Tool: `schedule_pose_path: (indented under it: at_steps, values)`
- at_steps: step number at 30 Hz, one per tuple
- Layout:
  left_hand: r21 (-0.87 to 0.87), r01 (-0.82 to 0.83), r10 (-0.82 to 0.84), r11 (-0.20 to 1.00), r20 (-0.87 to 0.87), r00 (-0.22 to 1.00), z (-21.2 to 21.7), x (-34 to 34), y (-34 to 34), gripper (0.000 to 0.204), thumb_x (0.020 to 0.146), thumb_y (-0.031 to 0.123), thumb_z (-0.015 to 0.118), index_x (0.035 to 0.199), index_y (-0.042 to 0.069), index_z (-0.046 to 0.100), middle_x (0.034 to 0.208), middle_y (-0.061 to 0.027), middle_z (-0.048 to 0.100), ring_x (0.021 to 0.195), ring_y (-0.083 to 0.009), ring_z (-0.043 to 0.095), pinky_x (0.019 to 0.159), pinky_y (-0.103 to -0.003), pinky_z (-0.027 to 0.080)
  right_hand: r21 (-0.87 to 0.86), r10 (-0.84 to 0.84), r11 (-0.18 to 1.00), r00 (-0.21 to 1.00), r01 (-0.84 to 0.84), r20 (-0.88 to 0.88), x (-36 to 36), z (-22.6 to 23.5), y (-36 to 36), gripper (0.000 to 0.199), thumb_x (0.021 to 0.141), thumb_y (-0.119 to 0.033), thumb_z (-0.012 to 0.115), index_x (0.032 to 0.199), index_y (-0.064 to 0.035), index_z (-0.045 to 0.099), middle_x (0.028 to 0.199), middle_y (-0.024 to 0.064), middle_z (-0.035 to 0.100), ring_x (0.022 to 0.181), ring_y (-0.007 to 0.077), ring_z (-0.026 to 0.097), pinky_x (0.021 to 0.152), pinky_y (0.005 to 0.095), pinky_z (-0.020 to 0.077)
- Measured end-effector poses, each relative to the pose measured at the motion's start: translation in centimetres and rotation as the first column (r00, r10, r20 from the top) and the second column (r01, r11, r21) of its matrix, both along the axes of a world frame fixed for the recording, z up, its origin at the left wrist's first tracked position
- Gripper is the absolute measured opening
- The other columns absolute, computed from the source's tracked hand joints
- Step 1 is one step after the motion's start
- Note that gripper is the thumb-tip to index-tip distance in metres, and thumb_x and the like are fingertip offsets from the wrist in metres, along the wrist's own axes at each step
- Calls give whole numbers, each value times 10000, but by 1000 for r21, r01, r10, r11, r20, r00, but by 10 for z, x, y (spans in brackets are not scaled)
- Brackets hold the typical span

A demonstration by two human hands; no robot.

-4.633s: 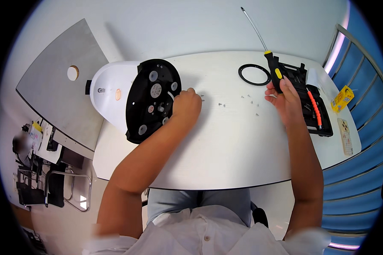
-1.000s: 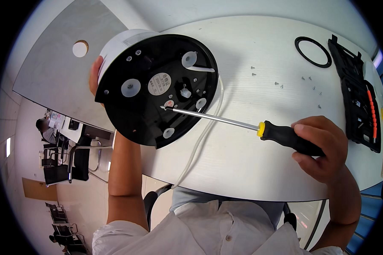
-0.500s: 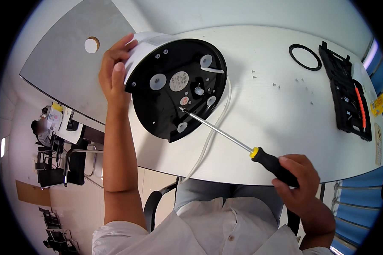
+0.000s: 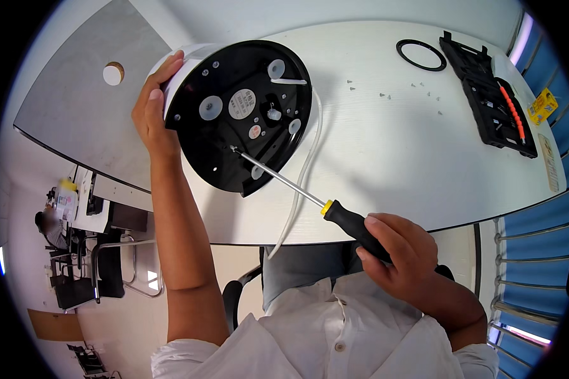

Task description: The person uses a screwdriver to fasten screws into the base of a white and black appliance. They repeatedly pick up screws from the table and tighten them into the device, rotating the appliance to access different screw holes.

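We are clasping the white appliance (image 4: 234, 107) by its rim with our left hand (image 4: 152, 110), tilting its black base toward us over the tabletop (image 4: 392, 151). Our right hand (image 4: 398, 252) is closed around the screwdriver (image 4: 335, 211), whose tip is touching the base.

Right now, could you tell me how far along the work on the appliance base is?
Several small screws and a black ring already lie loose on the table. The left hand tilts the appliance while the right hand sets the screwdriver tip on its base.
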State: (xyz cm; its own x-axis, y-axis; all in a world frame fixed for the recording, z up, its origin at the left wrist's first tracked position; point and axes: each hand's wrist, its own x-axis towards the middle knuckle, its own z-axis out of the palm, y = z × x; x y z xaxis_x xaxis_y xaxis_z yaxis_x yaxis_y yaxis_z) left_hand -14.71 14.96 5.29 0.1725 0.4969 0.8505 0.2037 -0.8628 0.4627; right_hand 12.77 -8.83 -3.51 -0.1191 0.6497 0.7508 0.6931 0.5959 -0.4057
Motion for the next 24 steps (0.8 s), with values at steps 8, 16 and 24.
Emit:
schedule_pose_path:
  at_steps: [8, 16, 24]
  values:
    - [2, 17, -17, 1000, 8, 1000, -2, -4, 1, 489, 856, 328, 374, 1028, -51, 633, 1152, -213, 600, 1122, -305, 534, 1009, -373, 345, 16, 5, 1000, 1000, -5, -13, -4, 6, -2, 430, 680, -121, 727, 1081, -27, 602, 934, 106, 633, 700, 199, 618, 547, 283, 462]
    - [-3, 21, -21, 1000, -2, 1000, -1, -3, 0, 486, 856, 318, 372, 1032, -57, 628, 1160, -217, 594, 1125, -306, 531, 1011, -374, 344, 5, 10, 1000, 1000, -10, -1, -6, 5, 2, 438, 680, -127, 731, 1086, -27, 600, 928, 111, 629, 712, 202, 620, 546, 291, 468]
    - [-2, 7, -7, 1000, -7, 1000, -1, -5, -1, 484, 862, 307, 360, 1039, -59, 623, 1157, -216, 596, 1135, -306, 523, 1017, -377, 336, -24, 32, 999, 999, -31, 38, -11, 16, -1, 459, 664, -106, 735, 1092, -33, 584, 1000, 134, 598, 687, 209, 598, 535, 289, 463]
